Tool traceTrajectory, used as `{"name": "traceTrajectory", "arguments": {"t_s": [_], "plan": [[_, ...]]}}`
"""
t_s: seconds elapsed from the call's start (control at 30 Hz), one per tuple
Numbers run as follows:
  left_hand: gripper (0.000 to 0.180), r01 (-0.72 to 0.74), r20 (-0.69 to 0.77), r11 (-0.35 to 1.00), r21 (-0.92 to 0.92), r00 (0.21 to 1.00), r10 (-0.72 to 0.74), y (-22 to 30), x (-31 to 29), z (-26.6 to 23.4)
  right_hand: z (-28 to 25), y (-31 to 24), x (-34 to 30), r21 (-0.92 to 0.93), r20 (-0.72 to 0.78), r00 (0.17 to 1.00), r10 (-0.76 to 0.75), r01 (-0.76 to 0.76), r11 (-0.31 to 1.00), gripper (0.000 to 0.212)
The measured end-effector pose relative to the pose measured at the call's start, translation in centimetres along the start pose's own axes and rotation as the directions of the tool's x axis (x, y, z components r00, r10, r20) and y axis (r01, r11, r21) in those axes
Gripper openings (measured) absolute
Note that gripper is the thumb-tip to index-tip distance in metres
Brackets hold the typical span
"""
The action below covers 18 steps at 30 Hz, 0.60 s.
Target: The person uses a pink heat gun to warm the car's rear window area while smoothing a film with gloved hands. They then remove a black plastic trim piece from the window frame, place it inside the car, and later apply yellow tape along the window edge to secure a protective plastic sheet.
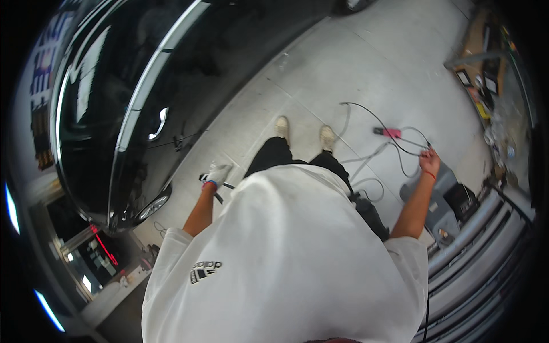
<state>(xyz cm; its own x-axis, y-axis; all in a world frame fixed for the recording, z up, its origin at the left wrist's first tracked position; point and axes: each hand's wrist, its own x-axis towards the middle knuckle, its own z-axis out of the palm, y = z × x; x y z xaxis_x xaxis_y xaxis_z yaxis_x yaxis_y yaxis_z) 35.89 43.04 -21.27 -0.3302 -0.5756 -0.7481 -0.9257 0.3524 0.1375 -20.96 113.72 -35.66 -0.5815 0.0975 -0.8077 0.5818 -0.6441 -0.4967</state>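
Observation:
My right hand (429,160) is bare, with a red band at the wrist, and reaches out to the right. Its fingers are closed on a black cable (413,153) that loops down toward the floor. Near that loop a pink-red and black device (389,132) lies on the floor, beside the cable. My left hand (218,171) wears a white glove and hangs low beside the car. Dark pieces show next to its wrist and below it. The fingers look closed, but what they hold cannot be made out.
A glossy black car (189,74) fills the left side. More cable (374,153) coils on the grey floor (320,68) before my shoes. At right stand a grey case (437,203), a metal roll-up shutter or slatted panel (474,257) and a cluttered shelf (480,74). A workbench (114,294) is behind left.

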Motion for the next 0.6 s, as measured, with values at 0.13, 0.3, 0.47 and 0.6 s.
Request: {"name": "traceTrajectory", "arguments": {"t_s": [0.13, 0.3, 0.47, 0.6], "plan": [[0.068, 0.135, 0.093, 0.978, -0.160, 0.988, -0.121, -3.9, -0.5, 0.4, -1.7, 0.4, 5.2, -0.035, 0.019, 0.997, -0.069, 0.069, 0.997, 0.023], [0.075, 0.037, 0.066, 0.984, -0.175, 0.997, -0.026, -4.6, 1.5, -3.0, -6.1, 5.1, 0.2, -0.166, -0.017, 0.979, -0.202, 0.196, 0.966, 0.010], [0.075, -0.093, -0.168, 0.931, -0.353, 0.985, 0.035, -2.7, 2.1, -10.9, -8.3, 18.6, -8.6, -0.992, -0.002, 0.755, -0.656, -0.082, -0.092, 0.030], [0.068, -0.196, -0.295, 0.802, -0.565, 0.955, 0.025, -5.1, 3.8, -15.1, 6.6, 24.3, -6.2, -0.968, 0.093, 0.580, -0.809, -0.138, -0.210, 0.028]]}}
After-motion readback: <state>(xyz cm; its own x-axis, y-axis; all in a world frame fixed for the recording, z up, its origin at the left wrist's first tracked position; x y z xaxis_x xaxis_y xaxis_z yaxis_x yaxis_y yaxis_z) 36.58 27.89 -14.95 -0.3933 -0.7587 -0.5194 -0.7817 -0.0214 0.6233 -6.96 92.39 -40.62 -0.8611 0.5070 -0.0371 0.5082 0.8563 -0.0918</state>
